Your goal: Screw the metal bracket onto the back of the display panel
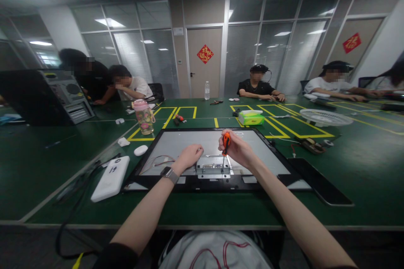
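A flat display panel (252,147) with a black frame lies back side up on the green table before me. A silver metal bracket box (213,167) sits near its front edge. In my right hand (238,147) is an orange and black screwdriver (226,143), held upright, its shaft pointing down at the bracket's right part. Whether the tip touches a screw is too small to tell. My left hand (188,156), with a watch on the wrist, rests on the panel at the bracket's left, fingers curled in. Its fingertips are hidden. Thin wires (160,160) lie left of it.
Left of the panel are a white power bank (111,178), a white case (140,150) and a pink-lidded bottle (143,117). A black phone-like slab (320,180) lies to the right. Behind stand a tissue pack (251,117) and a water bottle (207,90). Several people sit beyond.
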Motion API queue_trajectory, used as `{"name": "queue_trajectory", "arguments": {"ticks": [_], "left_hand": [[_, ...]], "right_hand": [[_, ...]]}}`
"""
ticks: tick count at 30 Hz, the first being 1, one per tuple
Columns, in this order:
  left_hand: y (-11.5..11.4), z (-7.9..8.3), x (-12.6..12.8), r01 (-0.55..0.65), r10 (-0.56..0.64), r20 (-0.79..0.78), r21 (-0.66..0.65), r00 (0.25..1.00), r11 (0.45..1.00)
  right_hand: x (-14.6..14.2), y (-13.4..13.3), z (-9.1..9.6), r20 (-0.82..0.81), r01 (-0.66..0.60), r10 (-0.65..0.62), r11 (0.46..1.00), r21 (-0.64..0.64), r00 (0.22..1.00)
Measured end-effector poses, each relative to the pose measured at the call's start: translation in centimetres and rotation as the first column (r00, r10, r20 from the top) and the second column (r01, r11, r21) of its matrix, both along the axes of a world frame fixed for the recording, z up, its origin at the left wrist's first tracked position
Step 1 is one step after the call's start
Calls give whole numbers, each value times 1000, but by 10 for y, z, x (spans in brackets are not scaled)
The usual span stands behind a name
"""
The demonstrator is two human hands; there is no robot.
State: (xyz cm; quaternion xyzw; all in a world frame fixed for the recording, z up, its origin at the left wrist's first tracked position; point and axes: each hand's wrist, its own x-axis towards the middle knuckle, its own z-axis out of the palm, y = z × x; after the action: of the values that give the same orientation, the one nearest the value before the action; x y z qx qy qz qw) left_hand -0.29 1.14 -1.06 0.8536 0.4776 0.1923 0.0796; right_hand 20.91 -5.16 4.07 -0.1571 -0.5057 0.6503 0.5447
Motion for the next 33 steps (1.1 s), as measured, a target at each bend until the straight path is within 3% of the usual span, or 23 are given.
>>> {"name": "queue_trajectory", "arguments": {"ticks": [14,33], "left_hand": [[-1,0,0,-3,3,-6,3,1000,1000],[-1,0,-1,4,-4,0,9,1000,1000]], "right_hand": [[-4,1,-3,58,-24,25,1000,-20,998],[-4,3,-3,-5,-17,17,1000,0,1000]]}}
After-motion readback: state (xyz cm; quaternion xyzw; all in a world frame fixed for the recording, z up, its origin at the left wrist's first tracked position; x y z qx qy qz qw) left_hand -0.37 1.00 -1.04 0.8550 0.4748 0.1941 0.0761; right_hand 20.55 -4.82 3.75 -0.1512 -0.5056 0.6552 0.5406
